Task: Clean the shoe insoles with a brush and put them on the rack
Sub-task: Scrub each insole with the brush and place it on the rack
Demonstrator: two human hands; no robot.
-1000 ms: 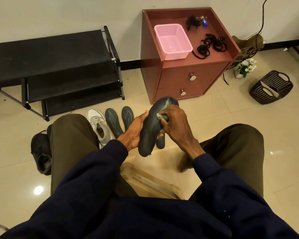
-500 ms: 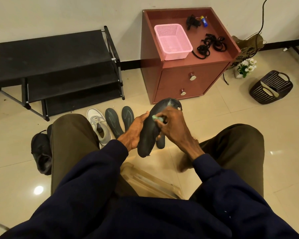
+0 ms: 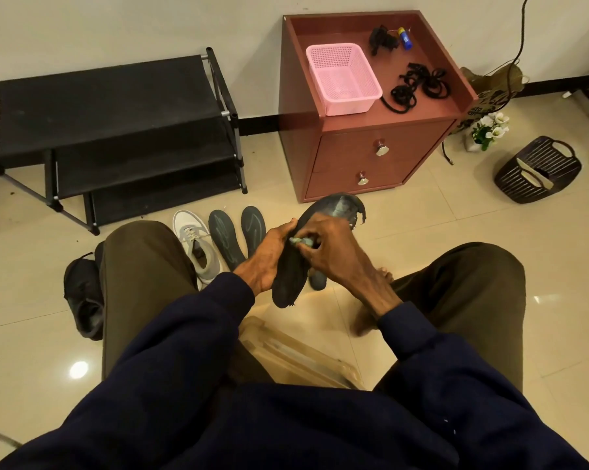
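A dark grey insole [image 3: 291, 276] with a worn, pale toe end is held up between my knees. My left hand [image 3: 269, 254] grips its left edge. In my right hand [image 3: 330, 249] is a small pale green brush [image 3: 301, 240], its fingers curled round it and pressing it against the insole's middle. Two more grey insoles [image 3: 226, 239] [image 3: 253, 225] lie side by side on the floor beyond my hands. A further one [image 3: 317, 279] lies partly hidden under the held insole. The black three-tier shoe rack [image 3: 116, 130] stands at the far left against the wall.
A grey-white sneaker [image 3: 196, 242] lies beside the floor insoles, a black shoe [image 3: 82, 296] by my left knee. A red-brown drawer cabinet [image 3: 371, 144] carries a pink basket [image 3: 342, 78] and black laces [image 3: 418, 88]. A dark slotted basket [image 3: 537, 169] and a small flower pot [image 3: 488, 130] stand right.
My right hand with the brush has slid down the insole from near the toe toward its middle. The insole's toe end has lifted and shows more.
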